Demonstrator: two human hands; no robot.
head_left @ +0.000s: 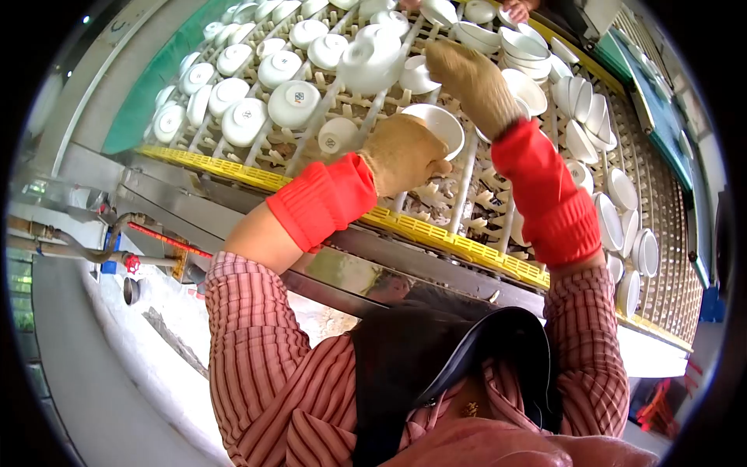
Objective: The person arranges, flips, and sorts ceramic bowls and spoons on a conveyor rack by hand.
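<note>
My left hand (pixel 408 154), in a tan glove with a red cuff, is closed on the side of a white bowl (pixel 445 124) above the conveyor. The bowl's open mouth is tilted up, and part of it is hidden by the glove. My right hand (pixel 471 84), gloved the same way, reaches farther over the belt, fingers together and curled at the edge of a small white cup (pixel 418 76). Its fingertips are partly hidden. Below my left wrist sits another small cup (pixel 338 136), bottom up. A larger white bowl (pixel 369 66) lies beyond the cup.
Upturned bowls (pixel 294 103) stand in rows on the pegged conveyor (pixel 475 206), left. Stacked bowls (pixel 525 50) and leaning bowls (pixel 611 222) occupy the right. A yellow edge strip (pixel 459 243) borders my side. Another person's hand (pixel 516 9) shows at the far side.
</note>
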